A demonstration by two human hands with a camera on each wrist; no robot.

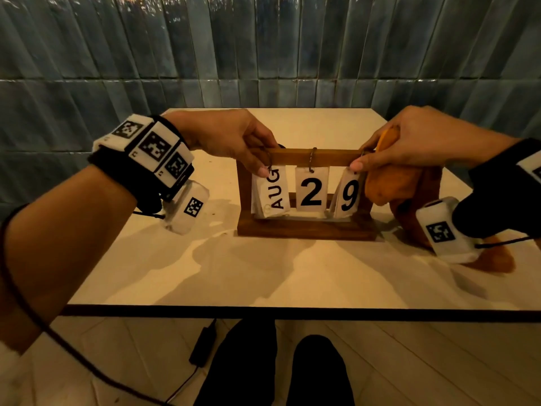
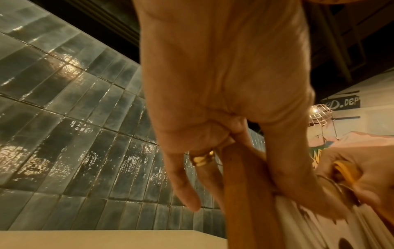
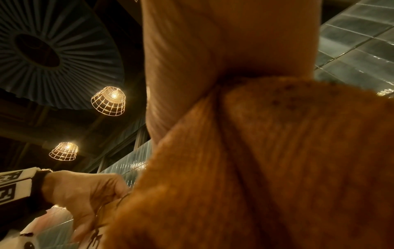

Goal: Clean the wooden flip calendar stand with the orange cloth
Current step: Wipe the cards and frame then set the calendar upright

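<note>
The wooden flip calendar stand point(image 1: 306, 230) is upright mid-table, its white cards reading AUG, 2 and 9. My left hand point(image 1: 234, 142) grips the left end of the top bar point(image 1: 330, 156), thumb in front and fingers behind; the left wrist view shows that hand point(image 2: 224, 118) wrapped round the bar point(image 2: 245, 193). My right hand point(image 1: 409, 142) holds the orange cloth point(image 1: 392, 183) bunched against the bar's right end, and the cloth hangs down over the right post to the table. The right wrist view is mostly filled by the cloth point(image 3: 266, 168), with the left hand point(image 3: 85, 190) beyond it.
The pale table point(image 1: 263, 273) ends at a dark front edge near me; a blue-grey tiled wall point(image 1: 263, 54) stands close behind it. A black cable and adapter point(image 1: 202, 344) lie on the floor by my legs. Wire lamps point(image 3: 108, 101) hang overhead.
</note>
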